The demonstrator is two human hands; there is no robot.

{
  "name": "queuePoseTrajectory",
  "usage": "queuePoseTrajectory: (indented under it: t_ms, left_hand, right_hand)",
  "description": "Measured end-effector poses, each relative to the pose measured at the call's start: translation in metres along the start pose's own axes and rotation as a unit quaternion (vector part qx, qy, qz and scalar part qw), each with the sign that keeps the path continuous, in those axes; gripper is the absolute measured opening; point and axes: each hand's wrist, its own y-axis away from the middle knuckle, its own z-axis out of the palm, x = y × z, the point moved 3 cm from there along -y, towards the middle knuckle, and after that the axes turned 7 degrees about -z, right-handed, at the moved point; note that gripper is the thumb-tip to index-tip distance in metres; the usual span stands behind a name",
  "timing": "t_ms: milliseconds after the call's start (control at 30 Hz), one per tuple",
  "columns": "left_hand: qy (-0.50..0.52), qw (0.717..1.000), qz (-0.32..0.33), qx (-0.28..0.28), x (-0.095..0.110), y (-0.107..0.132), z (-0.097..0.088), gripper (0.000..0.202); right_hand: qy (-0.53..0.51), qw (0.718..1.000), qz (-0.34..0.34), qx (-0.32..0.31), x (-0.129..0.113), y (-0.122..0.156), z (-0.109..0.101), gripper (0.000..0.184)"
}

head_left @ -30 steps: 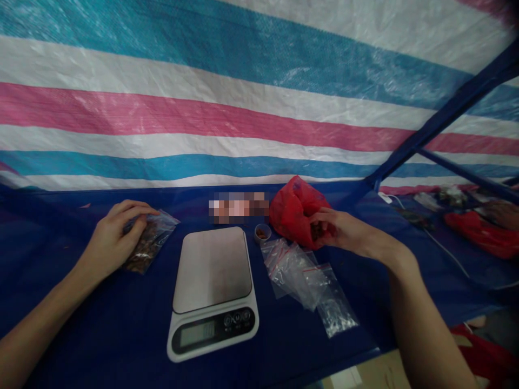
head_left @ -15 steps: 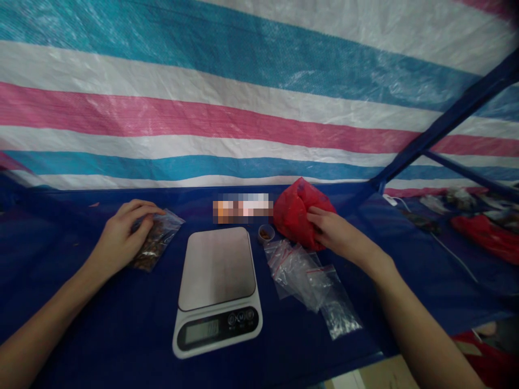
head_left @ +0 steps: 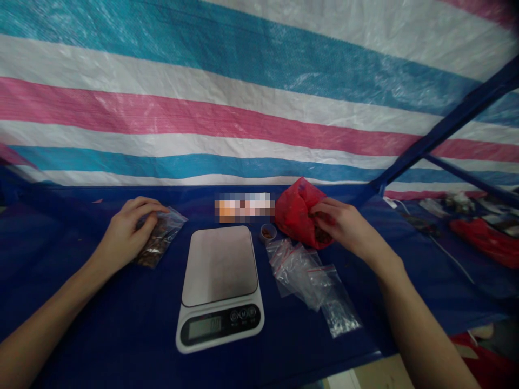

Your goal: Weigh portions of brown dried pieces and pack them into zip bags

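My left hand (head_left: 128, 229) rests on a small zip bag of brown pieces (head_left: 159, 241), its fingers closed over the bag's top corner. My right hand (head_left: 344, 226) grips at the mouth of a crumpled red plastic bag (head_left: 295, 213), with dark brown pieces (head_left: 322, 234) showing at the fingertips. Between my hands lies a white digital kitchen scale (head_left: 219, 281) with nothing on its steel plate. A small cup (head_left: 268, 233) holding orange-brown bits stands beside the red bag. Several empty zip bags (head_left: 310, 281) lie just below my right hand.
A blurred item (head_left: 244, 207) lies behind the scale on the dark blue table cover (head_left: 89, 302). A striped tarp (head_left: 203, 124) forms the back wall. A blue frame pole (head_left: 441, 129) runs at right, beyond which a side surface holds a red bag (head_left: 486, 243) and a white cable (head_left: 450, 259).
My right fingers have curled around the red bag's mouth, and dark pieces now show there. My left hand and its zip bag have shifted slightly rightward.
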Motion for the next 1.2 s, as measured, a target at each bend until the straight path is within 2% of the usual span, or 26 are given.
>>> queuePoseTrajectory:
  t_ms: [133, 267, 433, 567, 900, 1000, 1067, 1167, 1200]
  left_hand:
    - [0.000, 1.000, -0.001, 0.000, 0.001, 0.001, 0.000, 0.036]
    - [-0.001, 1.000, 0.004, 0.000, 0.001, 0.001, 0.001, 0.036]
    - [-0.009, 1.000, 0.014, -0.003, 0.002, 0.001, 0.002, 0.037]
    - [-0.005, 1.000, 0.003, 0.001, 0.002, 0.000, 0.001, 0.036]
    - [-0.002, 1.000, -0.012, 0.003, 0.001, 0.001, 0.002, 0.038]
    - [-0.006, 1.000, -0.010, 0.003, 0.001, 0.000, 0.002, 0.038]
    - [-0.007, 1.000, -0.010, 0.003, 0.000, 0.000, 0.002, 0.039]
    - [-0.006, 1.000, -0.011, 0.002, -0.001, 0.000, 0.002, 0.039]
    - [-0.006, 1.000, -0.010, 0.003, -0.001, 0.000, 0.002, 0.038]
  right_hand:
    - [-0.001, 0.994, 0.010, 0.108, -0.004, 0.005, -0.018, 0.018]
    - [-0.002, 0.983, -0.020, 0.181, -0.031, 0.001, -0.018, 0.019]
    - [-0.001, 0.977, -0.136, 0.164, -0.068, -0.014, 0.019, 0.021]
    - [-0.015, 0.978, -0.168, 0.126, -0.074, -0.021, 0.046, 0.021]
    - [-0.106, 0.976, -0.136, 0.130, -0.072, -0.023, 0.051, 0.019]
    - [-0.117, 0.974, -0.120, 0.151, -0.073, -0.023, 0.044, 0.017]
    - [-0.101, 0.972, -0.098, 0.186, -0.068, -0.020, 0.029, 0.015]
    - [-0.069, 0.970, -0.010, 0.233, -0.041, -0.008, -0.003, 0.017]
    - [-0.065, 0.974, 0.023, 0.216, -0.028, -0.003, -0.011, 0.015]
